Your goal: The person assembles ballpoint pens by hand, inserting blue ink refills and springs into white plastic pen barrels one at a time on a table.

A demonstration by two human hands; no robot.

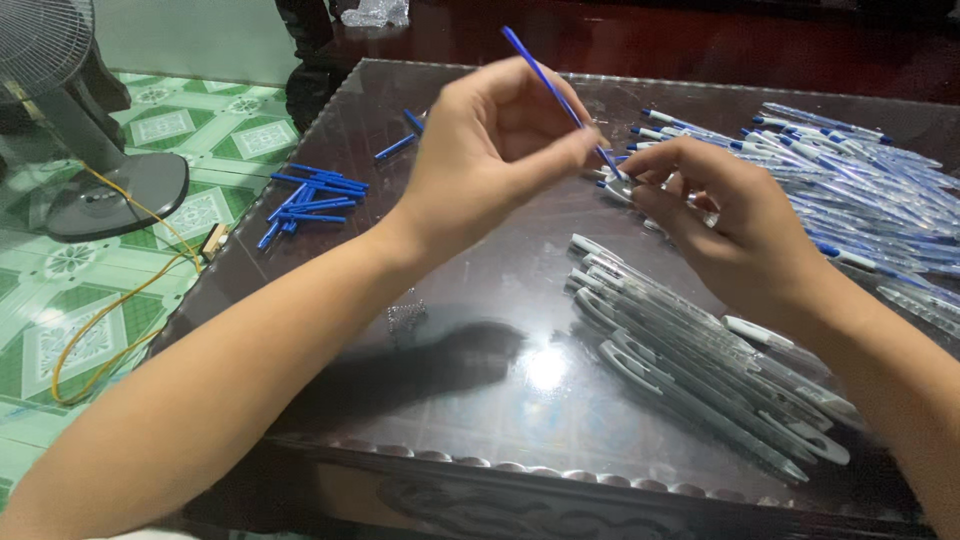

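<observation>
Left hand fingers pinch a thin blue refill, light and bendy; grip low. Right hand fingers clasp a clear pen barrel at 3 o'clock; slippery.

Desk centre bare between forearms; open lane from near edge toward the hands. Right side blocked: clear barrels in front, finished pens behind. Far left: blue refills scattered, bare glass around them. Small springs beside left forearm.
</observation>
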